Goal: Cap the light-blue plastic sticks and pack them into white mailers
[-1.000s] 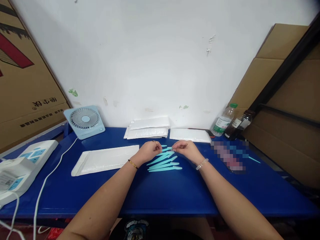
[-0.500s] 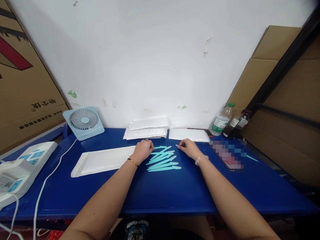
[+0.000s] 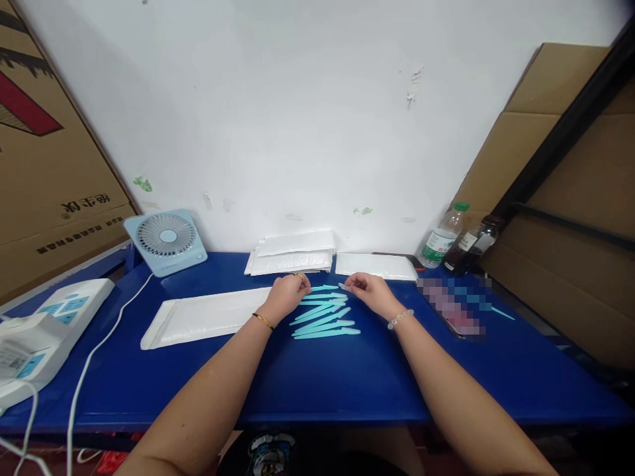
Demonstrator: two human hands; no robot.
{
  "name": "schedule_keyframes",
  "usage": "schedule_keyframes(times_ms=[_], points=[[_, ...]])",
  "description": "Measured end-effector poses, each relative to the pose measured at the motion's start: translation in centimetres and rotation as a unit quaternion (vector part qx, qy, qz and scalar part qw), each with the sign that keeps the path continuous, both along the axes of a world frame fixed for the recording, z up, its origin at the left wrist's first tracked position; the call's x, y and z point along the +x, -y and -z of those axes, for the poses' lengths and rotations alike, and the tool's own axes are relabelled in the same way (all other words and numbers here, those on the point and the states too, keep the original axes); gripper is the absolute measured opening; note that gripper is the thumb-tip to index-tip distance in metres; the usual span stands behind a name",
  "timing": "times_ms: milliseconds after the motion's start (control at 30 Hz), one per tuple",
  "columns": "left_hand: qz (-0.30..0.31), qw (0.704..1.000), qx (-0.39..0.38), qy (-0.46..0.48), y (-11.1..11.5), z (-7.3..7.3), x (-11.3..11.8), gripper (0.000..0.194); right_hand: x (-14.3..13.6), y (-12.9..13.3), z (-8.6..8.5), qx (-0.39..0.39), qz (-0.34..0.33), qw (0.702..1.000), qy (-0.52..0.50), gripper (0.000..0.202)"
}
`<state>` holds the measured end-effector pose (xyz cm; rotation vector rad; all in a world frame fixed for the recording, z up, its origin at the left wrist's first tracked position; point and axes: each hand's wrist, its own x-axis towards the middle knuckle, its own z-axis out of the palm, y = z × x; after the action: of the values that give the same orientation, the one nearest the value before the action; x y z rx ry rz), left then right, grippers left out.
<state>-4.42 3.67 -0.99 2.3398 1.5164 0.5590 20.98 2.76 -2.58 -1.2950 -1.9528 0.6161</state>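
My left hand [image 3: 286, 295] is closed in a pinch on the handle end of a turquoise eyebrow razor [image 3: 325, 287], whose tip points right. My right hand [image 3: 371, 293] pinches a small translucent cap [image 3: 343, 286] close to that tip; whether the two touch I cannot tell. Just below the hands, several more turquoise razors [image 3: 325, 328] lie loosely side by side on the blue table [image 3: 337, 383]. To the left, a long white padded envelope [image 3: 208, 317] lies flat, its right end partly behind my left hand and forearm.
White envelopes [image 3: 292, 261] are stacked by the wall, beside another white packet [image 3: 374, 266]. A blue fan [image 3: 167, 241] and white power strip [image 3: 74, 311] stand left. Right are a green-capped bottle [image 3: 440, 241], a dark bottle [image 3: 469, 250] and a blurred phone [image 3: 449, 307].
My right hand has moved slightly left, bringing the cap closer to the razor's tip. The held razor now lies more level, and the upper razors in the group have shifted.
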Motion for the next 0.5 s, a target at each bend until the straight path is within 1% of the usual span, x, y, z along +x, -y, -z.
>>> schedule_keyframes(times_ms=[133, 333, 433, 500], points=[[0.01, 1.0, 0.003, 0.002, 0.1, -0.1, 0.1, 0.012, -0.4, 0.1, -0.1, 0.006, -0.016, 1.0, 0.009, 0.016], [0.056, 0.998, 0.03, 0.008, 0.3, -0.1, 0.6, 0.011, -1.2, 0.6, -0.3, 0.005, -0.037, 0.999, 0.014, 0.016], [0.066, 0.998, 0.016, -0.003, 0.5, -0.1, 0.9, 0.015, -1.2, 0.7, -0.3, 0.0, -0.048, 0.999, 0.017, 0.015], [0.059, 0.998, 0.008, -0.019, 0.6, 0.0, 0.9, 0.021, -1.1, 0.6, -0.2, 0.002, -0.046, 0.999, 0.025, 0.014]])
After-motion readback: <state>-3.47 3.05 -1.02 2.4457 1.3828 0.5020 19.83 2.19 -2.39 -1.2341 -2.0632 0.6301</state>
